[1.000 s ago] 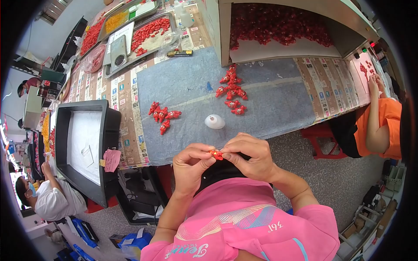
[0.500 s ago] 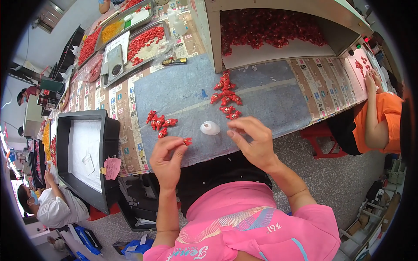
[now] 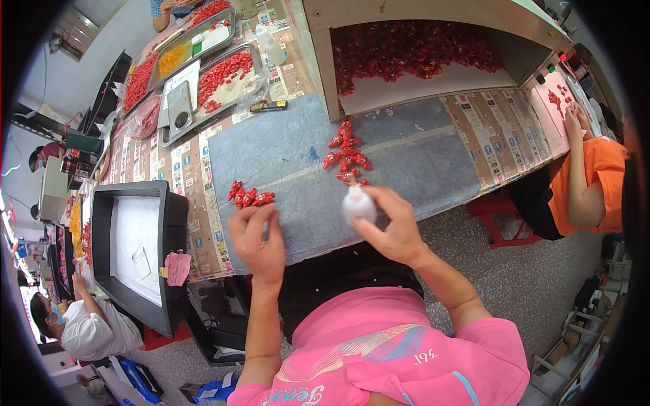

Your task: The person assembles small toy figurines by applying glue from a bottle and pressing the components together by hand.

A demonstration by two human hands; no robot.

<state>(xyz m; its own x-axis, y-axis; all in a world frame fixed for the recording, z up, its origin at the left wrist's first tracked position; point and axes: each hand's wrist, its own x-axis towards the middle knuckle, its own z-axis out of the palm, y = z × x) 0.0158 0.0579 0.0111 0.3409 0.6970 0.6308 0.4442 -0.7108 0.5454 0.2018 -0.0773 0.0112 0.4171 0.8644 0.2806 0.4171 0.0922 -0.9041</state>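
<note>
In my right hand (image 3: 393, 227) is a small white squeeze bottle (image 3: 355, 206), gripped between thumb and fingers, slightly blurred. Its narrow tip points away from me, at the near end of a row of small red figure-like pieces (image 3: 347, 157) on the blue-grey mat (image 3: 284, 157). My left hand (image 3: 258, 247) is over the mat's left part with bent fingers, right by a smaller cluster of the same red pieces (image 3: 245, 196). The fingers cover the cluster's near side, and whatever is between the fingertips is hidden.
Beyond the mat stands a cabinet-like box (image 3: 423, 100) with a heap of red pieces inside. A black tray (image 3: 177, 223) flanks the mat on the left. Metal trays (image 3: 256, 57) of red pieces and a phone (image 3: 179, 105) lie farther back. Co-workers sit left and right.
My right hand has picked the white bottle up off the mat. My left hand has moved up to the left cluster, and the red piece that showed at its fingertips is no longer visible.
</note>
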